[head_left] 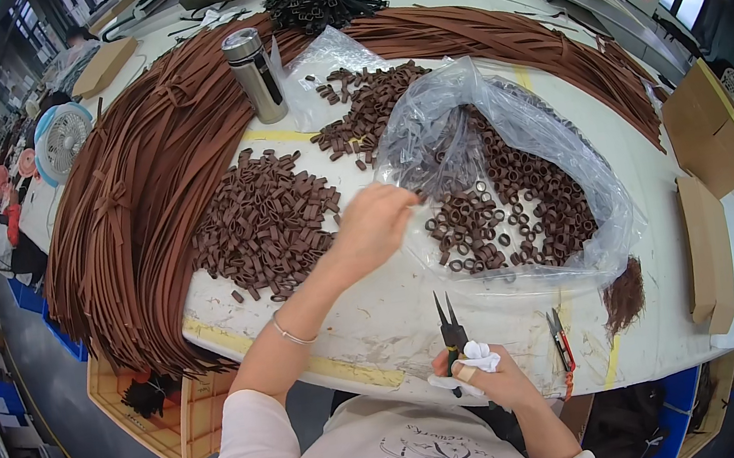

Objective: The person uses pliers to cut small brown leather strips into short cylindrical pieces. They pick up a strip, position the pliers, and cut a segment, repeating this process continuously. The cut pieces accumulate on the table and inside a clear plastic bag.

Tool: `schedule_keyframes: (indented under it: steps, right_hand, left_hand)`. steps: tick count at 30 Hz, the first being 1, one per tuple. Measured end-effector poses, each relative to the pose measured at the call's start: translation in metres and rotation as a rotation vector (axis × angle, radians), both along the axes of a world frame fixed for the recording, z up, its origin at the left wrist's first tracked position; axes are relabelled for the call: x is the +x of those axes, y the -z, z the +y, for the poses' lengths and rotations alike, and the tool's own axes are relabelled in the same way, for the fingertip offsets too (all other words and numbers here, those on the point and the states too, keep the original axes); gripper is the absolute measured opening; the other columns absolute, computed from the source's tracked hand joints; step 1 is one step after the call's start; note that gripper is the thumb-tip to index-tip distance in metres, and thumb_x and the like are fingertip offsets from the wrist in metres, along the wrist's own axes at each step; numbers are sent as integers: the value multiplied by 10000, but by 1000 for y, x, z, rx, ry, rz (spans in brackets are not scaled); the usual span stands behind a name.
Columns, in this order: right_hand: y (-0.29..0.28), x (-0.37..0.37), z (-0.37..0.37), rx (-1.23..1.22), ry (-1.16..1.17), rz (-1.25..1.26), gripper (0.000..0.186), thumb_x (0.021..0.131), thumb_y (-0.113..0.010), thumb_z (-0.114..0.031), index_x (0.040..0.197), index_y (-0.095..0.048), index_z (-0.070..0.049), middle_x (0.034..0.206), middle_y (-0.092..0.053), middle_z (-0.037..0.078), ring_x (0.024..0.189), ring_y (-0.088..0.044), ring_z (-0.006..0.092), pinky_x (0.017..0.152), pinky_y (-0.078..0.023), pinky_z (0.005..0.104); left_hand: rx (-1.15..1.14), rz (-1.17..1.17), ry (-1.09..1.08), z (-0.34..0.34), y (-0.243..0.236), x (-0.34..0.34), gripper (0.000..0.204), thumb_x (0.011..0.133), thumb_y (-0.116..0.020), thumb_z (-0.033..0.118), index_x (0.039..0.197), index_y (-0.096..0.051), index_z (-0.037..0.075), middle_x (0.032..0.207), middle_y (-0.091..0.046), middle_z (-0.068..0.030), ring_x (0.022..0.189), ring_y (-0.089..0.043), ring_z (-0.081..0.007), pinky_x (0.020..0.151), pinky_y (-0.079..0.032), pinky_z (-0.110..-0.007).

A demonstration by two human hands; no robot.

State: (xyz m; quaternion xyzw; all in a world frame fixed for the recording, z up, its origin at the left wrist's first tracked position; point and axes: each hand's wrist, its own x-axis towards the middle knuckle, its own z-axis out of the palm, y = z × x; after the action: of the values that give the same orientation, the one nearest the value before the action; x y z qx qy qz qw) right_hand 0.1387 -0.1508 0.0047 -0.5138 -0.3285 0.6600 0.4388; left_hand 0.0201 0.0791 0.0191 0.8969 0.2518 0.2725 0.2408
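On the desk (362,331), the plastic bag (596,169) of brown loops (553,197) lies at two o'clock; a snagged rim could spill them. Beside it, left hand (376,228) has unclear grip; right hand (498,381), at five o'clock, grips pliers (453,336).

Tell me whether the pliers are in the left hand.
No, the right hand holds the pliers, while the left hand is near the clear plastic bag.
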Motion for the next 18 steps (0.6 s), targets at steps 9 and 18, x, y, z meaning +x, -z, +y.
schedule_keyframes:
  steps: [9, 18]
  right_hand:
    - [-5, -4, 4, 39, -94, -159, 193, 788, -569, -131, 929, -572, 1, 791, -560, 21, 710, -497, 74, 644, -391, 198]
    - [-11, -7, 18, 266, -44, -291, 221, 787, -540, -89, 993, -521, -12, 737, -483, -28, 699, -439, 49, 618, -366, 190]
  left_hand:
    - [258, 472, -125, 48, 45, -45, 175, 619, -598, 104, 748, -564, -9, 762, -532, -119, 786, -477, -254, 728, -400, -330]
    - [-857, -271, -48, -6, 14, -36, 127, 705, -572, 97, 748, -550, -21, 717, -523, -58, 657, -466, -153, 647, -399, -286]
